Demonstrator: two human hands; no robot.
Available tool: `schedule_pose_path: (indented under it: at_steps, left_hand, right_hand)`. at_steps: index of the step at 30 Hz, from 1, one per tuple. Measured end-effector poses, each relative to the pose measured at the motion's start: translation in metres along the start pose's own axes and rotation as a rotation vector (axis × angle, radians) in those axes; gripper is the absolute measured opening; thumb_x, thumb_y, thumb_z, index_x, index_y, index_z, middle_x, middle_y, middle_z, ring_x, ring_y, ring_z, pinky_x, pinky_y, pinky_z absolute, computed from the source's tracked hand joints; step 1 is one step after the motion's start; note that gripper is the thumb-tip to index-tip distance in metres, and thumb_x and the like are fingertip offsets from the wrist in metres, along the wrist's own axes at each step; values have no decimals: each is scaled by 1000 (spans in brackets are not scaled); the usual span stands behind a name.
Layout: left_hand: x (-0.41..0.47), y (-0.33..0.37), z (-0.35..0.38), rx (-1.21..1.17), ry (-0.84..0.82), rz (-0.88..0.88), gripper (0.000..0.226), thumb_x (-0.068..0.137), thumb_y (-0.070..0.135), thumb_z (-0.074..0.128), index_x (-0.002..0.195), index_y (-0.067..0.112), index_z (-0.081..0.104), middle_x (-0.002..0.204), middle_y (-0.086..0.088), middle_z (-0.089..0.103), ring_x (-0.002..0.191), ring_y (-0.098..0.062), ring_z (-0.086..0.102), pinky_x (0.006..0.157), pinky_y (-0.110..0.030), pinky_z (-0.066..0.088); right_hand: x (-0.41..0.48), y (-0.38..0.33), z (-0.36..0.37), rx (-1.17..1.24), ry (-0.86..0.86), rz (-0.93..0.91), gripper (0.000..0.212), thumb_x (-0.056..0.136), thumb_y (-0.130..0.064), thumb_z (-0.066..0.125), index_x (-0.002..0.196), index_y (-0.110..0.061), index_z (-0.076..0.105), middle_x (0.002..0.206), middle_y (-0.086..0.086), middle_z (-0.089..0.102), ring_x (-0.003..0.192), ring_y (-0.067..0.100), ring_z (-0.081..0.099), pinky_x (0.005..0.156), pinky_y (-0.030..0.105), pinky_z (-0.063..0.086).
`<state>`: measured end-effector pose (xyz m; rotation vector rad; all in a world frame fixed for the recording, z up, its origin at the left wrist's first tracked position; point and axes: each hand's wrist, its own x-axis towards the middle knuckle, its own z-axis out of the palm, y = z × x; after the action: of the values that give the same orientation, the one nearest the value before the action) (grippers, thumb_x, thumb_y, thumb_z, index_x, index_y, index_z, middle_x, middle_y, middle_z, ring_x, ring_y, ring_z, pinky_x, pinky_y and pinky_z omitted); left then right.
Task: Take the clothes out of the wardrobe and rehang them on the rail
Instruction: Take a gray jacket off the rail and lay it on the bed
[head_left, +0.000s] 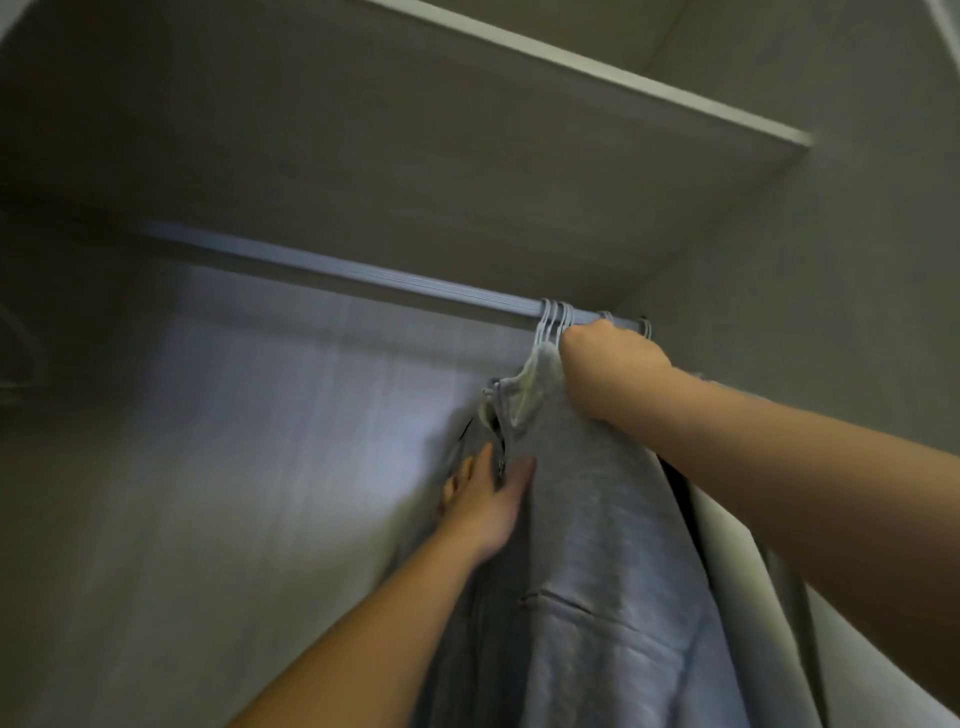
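Clothes hang in a bunch at the right end of the rail (363, 275), inside the wardrobe (260, 415). Most of the rail is bare metal and runs off to the left. White hanger hooks (553, 317) sit close together on it, near the right side wall.

The grey zip sweatshirt (597, 545) is at the front of the bunch. It hangs down long and fills the bottom middle of the view. It has a slit pocket (561, 597) low on its front, and its zip (501, 452) runs down its left edge. A pale lining shows at its neck.

The right hand (608, 374) is up high, just under the hooks. Its fingers are curled tight into a fist, and it grips the top of the grey zip sweatshirt there. The fist hides what is inside it, so it is hard to tell if a hanger is in the grip too.

The left hand (488, 504) is lower down, at the zip edge. Its fingers (467, 470) are stretched out straight and touch the cloth beside the zip. The thumb lies flat on the grey front. This hand is not closed on anything.

Behind the sweatshirt hangs a dark garment (675, 483), and only a thin strip of it shows. A white garment (727, 561) hangs to the right of that, under the right arm.

A flat shelf (571, 57) sits above the rail. The whole view is a bit blurry.
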<state>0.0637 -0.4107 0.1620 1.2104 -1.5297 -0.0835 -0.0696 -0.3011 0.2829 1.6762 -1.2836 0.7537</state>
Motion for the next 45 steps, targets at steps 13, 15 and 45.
schedule_pose_path:
  at_steps: [13, 15, 45]
  left_hand:
    - [18, -17, -1, -312, -108, 88, 105, 67, 92, 32, 156, 41, 16, 162, 9, 27, 150, -24, 24, 121, -45, 22]
    - [19, -17, -1, -356, -124, 92, 107, 66, 93, 37, 156, 41, 14, 160, 7, 32, 147, -22, 30, 120, -45, 27]
    - [-19, 120, -43, -157, 462, 628, 73, 92, 56, 24, 148, 12, 41, 158, -14, 33, 145, -37, 28, 118, -51, 22]
  right_hand:
    - [13, -24, -1, 53, -15, 178, 9, 90, -7, 45, 93, -15, 46, 110, 11, 57, 94, 33, 55, 71, 38, 41]
    - [12, -26, -1, 83, -1, 183, 11, 90, -5, 43, 95, -14, 48, 112, 13, 58, 101, 36, 57, 72, 38, 41]
    - [-128, 99, -140, -375, 397, 108, 27, 102, -38, 34, 98, -14, 46, 88, 16, 66, 73, 42, 62, 58, 40, 43]
